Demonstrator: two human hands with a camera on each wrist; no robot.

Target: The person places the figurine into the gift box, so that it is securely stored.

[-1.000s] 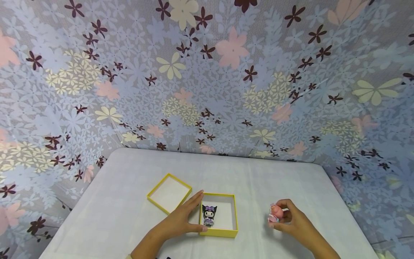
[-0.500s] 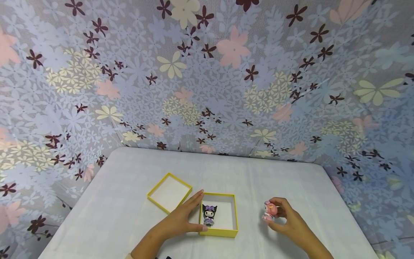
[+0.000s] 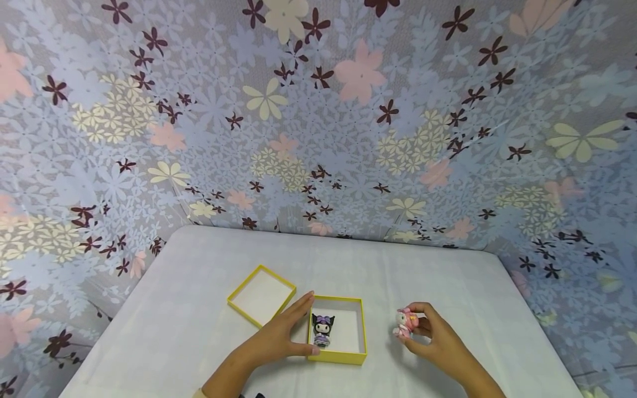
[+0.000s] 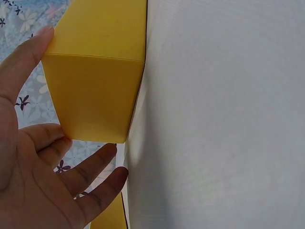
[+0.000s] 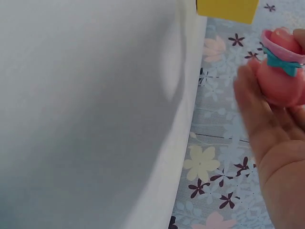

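Observation:
My left hand [image 3: 276,340] steadies a yellow open-topped box [image 3: 338,358], its thumb at the near left corner and its fingertips at the far left one. The left wrist view shows thumb and forefinger on opposite edges of the box [image 4: 95,95], the other fingers spread below. Inside, a black-and-purple figurine [image 3: 322,333] lies face up along the left wall. To the right of the box, my right hand [image 3: 440,342] pinches a pink figurine [image 3: 405,321] above the table. A pink skirt-like rim and a teal band show on this figurine [image 5: 281,81] in the right wrist view.
A shallow yellow-edged lid [image 3: 261,296] lies turned at an angle behind my left hand, its white inside upward. The white-covered table [image 3: 438,276] meets a floral cloth backdrop [image 3: 318,138]. A small dark object [image 3: 260,396] peeks in at the bottom edge.
My right hand has moved left toward the box with the pink figurine, which has turned so that its front shows more. The left hand, box and lid have stayed put.

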